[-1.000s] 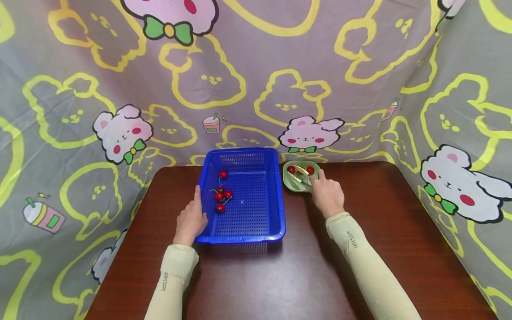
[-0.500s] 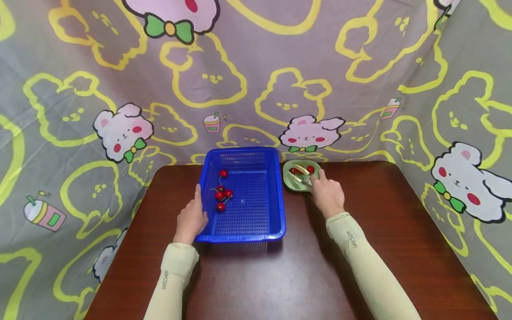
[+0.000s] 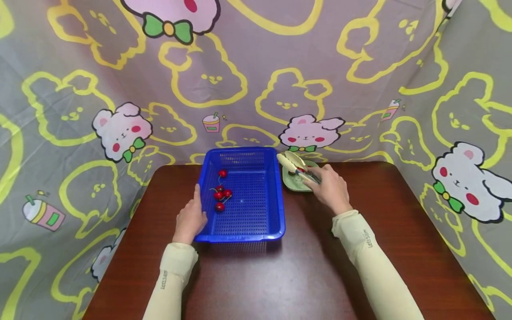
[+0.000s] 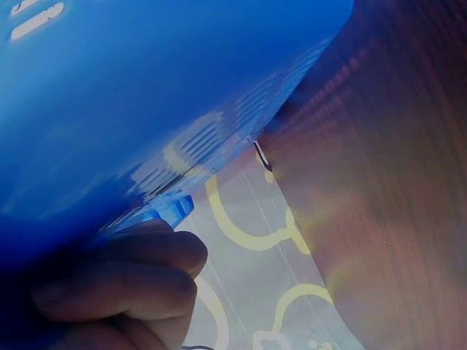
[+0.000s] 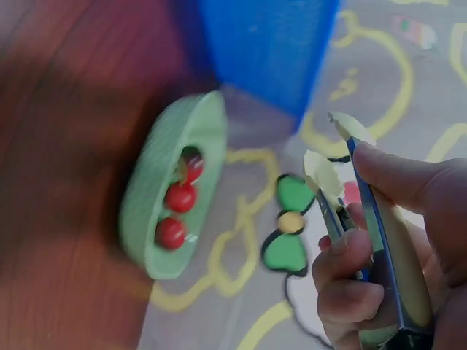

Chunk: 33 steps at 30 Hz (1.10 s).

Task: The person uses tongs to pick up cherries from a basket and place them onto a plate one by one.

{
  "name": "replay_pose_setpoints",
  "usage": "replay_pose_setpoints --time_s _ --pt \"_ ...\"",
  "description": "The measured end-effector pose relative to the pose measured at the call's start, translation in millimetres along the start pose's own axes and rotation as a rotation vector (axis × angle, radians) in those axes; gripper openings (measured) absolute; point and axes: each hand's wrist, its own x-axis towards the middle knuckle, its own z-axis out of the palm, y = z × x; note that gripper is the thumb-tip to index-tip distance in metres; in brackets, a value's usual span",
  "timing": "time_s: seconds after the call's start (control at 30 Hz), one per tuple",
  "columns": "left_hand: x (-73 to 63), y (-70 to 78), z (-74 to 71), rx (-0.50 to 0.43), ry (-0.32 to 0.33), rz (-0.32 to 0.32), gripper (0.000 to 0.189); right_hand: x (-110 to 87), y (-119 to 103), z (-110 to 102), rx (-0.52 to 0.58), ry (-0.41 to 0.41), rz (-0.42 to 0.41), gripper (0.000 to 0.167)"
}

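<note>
My left hand (image 3: 190,220) grips the left rim of a blue plastic basket (image 3: 240,238), its fingers (image 4: 139,288) curled at the rim in the left wrist view. Several red cherries (image 3: 219,195), some with stems, lie in the left part of the basket. A pair of tongs (image 3: 295,164) with cream tips is in my right hand (image 3: 331,189), raised above a small green dish (image 3: 296,186). The tong tips stand apart, and no cherry shows between them in the right wrist view. Three cherries (image 5: 181,197) sit in the dish there; the tongs partly cover them in the head view.
The dish stands just right of the basket's far end on a dark brown wooden table (image 3: 256,280). A grey cloth (image 3: 256,58) with yellow outlines and white rabbits hangs behind and on both sides.
My right hand has lifted the tongs up out of the green dish, with their tips now nearer the basket's right rim. The left hand and basket have stayed in place.
</note>
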Motion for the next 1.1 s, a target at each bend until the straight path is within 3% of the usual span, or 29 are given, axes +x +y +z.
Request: replay_pose_setpoints --time_s 0.23,0.53,0.7,0.9,1.1 --pt "0.3 -0.2 -0.1 -0.006 -0.007 -0.01 0.089 -8.9 -34.9 -8.5 0.099 -0.019 -0.077 0.049" --pt "0.3 -0.8 2.2 -0.009 -0.012 -0.009 0.09 -24.7 -76.2 8.8 0.099 -0.111 -0.206 0.048" --pt "0.8 -0.8 1.8 -0.014 -0.018 -0.014 0.089 -31.3 -94.7 20.1 0.06 -0.166 -0.291 0.048" --pt "0.1 0.2 1.7 -0.017 -0.011 -0.01 0.089 -35.8 -110.3 31.5 -0.02 -0.247 -0.327 0.049" --pt "1.0 1.2 0.9 -0.01 -0.009 -0.013 0.09 -38.7 -123.0 39.5 -0.113 -0.269 -0.389 0.047"
